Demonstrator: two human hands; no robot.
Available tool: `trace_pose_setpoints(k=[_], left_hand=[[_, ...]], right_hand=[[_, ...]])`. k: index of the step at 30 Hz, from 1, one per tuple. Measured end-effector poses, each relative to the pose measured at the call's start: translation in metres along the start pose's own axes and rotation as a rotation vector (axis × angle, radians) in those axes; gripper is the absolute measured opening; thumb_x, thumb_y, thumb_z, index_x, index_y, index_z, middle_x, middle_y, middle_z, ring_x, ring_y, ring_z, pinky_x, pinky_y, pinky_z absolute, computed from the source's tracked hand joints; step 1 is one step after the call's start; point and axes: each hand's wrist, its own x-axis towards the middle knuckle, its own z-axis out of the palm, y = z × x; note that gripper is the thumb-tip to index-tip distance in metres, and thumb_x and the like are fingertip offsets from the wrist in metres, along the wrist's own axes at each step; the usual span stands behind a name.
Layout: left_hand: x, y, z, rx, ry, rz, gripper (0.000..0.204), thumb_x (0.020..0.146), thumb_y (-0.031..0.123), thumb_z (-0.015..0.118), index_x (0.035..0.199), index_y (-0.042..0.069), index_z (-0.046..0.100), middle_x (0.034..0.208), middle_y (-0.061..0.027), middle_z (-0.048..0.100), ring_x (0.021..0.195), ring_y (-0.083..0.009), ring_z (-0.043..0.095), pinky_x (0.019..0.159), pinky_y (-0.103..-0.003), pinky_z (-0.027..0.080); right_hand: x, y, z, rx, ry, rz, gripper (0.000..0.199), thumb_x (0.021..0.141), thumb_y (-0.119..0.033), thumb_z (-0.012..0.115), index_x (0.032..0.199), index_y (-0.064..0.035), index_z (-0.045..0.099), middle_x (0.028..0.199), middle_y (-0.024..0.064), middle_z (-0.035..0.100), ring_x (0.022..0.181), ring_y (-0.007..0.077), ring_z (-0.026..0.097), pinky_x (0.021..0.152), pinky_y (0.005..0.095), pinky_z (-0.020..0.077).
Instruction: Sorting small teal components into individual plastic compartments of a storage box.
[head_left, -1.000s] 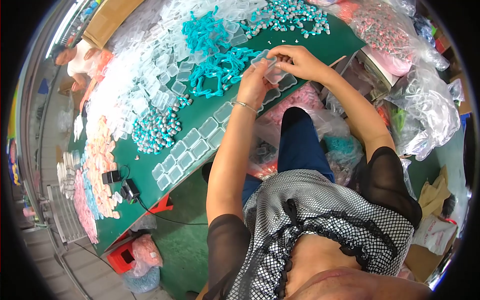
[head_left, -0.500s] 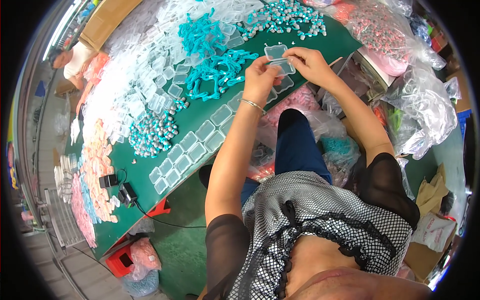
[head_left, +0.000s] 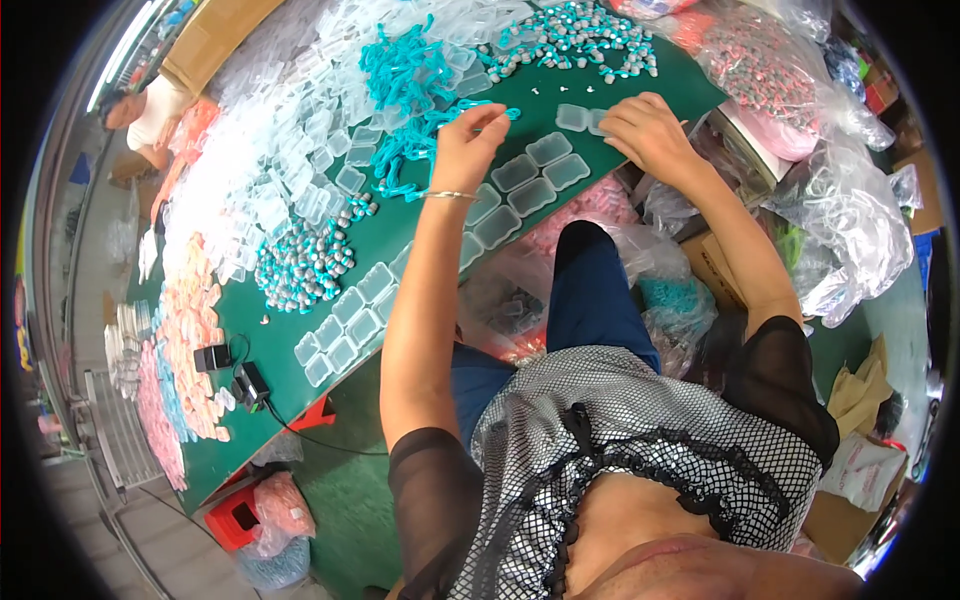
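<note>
Left hand pinches a teal cord from the teal pile at its 10 o'clock; right hand, fingers curled, presses a clear case at its 9 o'clock.

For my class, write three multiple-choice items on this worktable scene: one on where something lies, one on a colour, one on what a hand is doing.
1. Where is the pile of turquoise plastic cords?
A. on the green tabletop
B. on the floor
C. in the person's lap

2. What colour is the thin bangle on the left wrist?
A. red
B. silver
C. black

3. What is the left hand doing?
A. lying flat, palm up
B. pinching a turquoise cord
C. gripping a hammer

Answers: 1 A, the cords lie among clear plastic cases. 2 B, it gleams metallic. 3 B, fingertips meet at a cord end.
</note>
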Motion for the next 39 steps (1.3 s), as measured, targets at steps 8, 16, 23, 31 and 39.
trace_pose_setpoints(k=[8, 16, 23, 31, 39], left_hand=[[-0.02, -0.025, -0.122, 0.783, 0.307, 0.262, 0.027, 0.072, 0.017, 0.067, 0.097, 0.006, 0.068, 0.093, -0.0142, 0.066, 0.083, -0.0299, 0.063, 0.077, -0.039, 0.05], [0.003, -0.027, -0.177, 1.432, 0.265, -0.15, 0.063, 0.066, 0.036, 0.069, 0.125, 0.019, 0.054, 0.122, -0.0125, 0.056, 0.111, -0.0343, 0.052, 0.091, -0.047, 0.043], [0.037, -0.027, -0.174, 1.535, 0.022, -0.307, 0.056, 0.076, 0.04, 0.063, 0.128, 0.024, 0.05, 0.118, -0.0145, 0.058, 0.108, -0.0313, 0.057, 0.091, -0.045, 0.043], [0.036, -0.041, -0.182, 1.561, 0.068, -0.099, 0.045, 0.081, 0.037, 0.063, 0.121, 0.02, 0.053, 0.111, -0.0163, 0.06, 0.1, -0.0344, 0.06, 0.082, -0.044, 0.048], [0.027, -0.032, -0.195, 1.404, 0.032, -0.109, 0.047, 0.073, 0.043, 0.069, 0.112, 0.019, 0.057, 0.112, -0.0113, 0.06, 0.102, -0.0313, 0.06, 0.083, -0.048, 0.046]], right_hand=[[0.001, -0.016, 0.013, 0.141, -0.128, 0.119, 0.018, 0.076, -0.015, 0.065, 0.092, -0.0065, 0.062, 0.088, 0.0062, 0.058, 0.087, 0.0242, 0.054, 0.082, 0.0371, 0.0398], [0.002, -0.014, 0.02, 0.378, -0.146, 0.221, 0.01, 0.083, -0.008, 0.057, 0.091, -0.0026, 0.061, 0.088, 0.0095, 0.058, 0.086, 0.0275, 0.054, 0.076, 0.0373, 0.0435], [0.002, -0.018, 0.017, 0.404, -0.05, 0.276, 0.014, 0.081, -0.001, 0.057, 0.094, -0.0015, 0.062, 0.092, 0.012, 0.058, 0.089, 0.0286, 0.056, 0.076, 0.036, 0.0456], [0.064, -0.027, 0.016, 0.415, 0.07, 0.186, 0.012, 0.08, -0.001, 0.058, 0.091, -0.0021, 0.063, 0.092, 0.0117, 0.059, 0.088, 0.0285, 0.058, 0.076, 0.0363, 0.0469], [0.168, -0.071, 0.086, 0.515, -0.097, -0.039, 0.01, 0.081, -0.01, 0.061, 0.089, -0.0059, 0.064, 0.09, 0.0097, 0.061, 0.089, 0.029, 0.058, 0.077, 0.0389, 0.0476]])
